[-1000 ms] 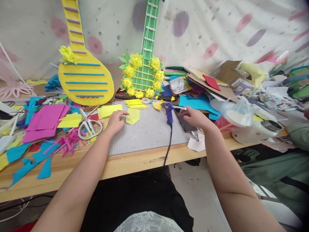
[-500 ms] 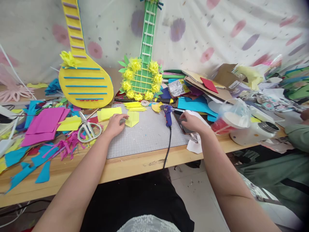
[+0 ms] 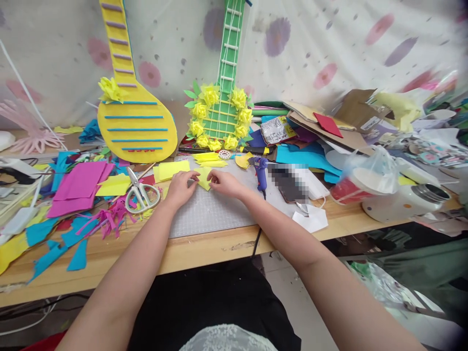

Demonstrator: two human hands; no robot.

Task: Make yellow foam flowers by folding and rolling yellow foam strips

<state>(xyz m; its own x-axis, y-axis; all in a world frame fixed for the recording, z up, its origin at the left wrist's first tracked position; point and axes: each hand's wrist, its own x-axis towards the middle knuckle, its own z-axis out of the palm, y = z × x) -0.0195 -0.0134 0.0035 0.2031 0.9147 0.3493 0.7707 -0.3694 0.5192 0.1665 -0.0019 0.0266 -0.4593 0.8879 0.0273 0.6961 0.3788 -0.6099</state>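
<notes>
My left hand (image 3: 180, 188) and my right hand (image 3: 225, 184) are close together over the grey cutting mat (image 3: 204, 214). Between them is a small piece of yellow paper (image 3: 204, 177), pinched at its left side by my left fingers and at its right edge by my right fingertips. More yellow sheets (image 3: 171, 169) lie just behind my left hand. Beyond the paper are folded yellow strips (image 3: 210, 158) and a small white disc (image 3: 224, 154). A purple hot glue gun (image 3: 261, 174) rests to the right of my right hand, its cord passing under my right forearm.
Scissors (image 3: 140, 196) lie on the left among magenta sheets (image 3: 75, 187) and blue scraps. A yellow paper lute (image 3: 137, 131) and a green one (image 3: 220, 117) lean on the back curtain. Rightward are a phone (image 3: 288, 187), a bagged cup (image 3: 351, 187) and an uncapped jar (image 3: 402, 202).
My right hand has moved left from the phone to the yellow paper and closed on its edge. My left hand stays at the paper. The view has shifted slightly.
</notes>
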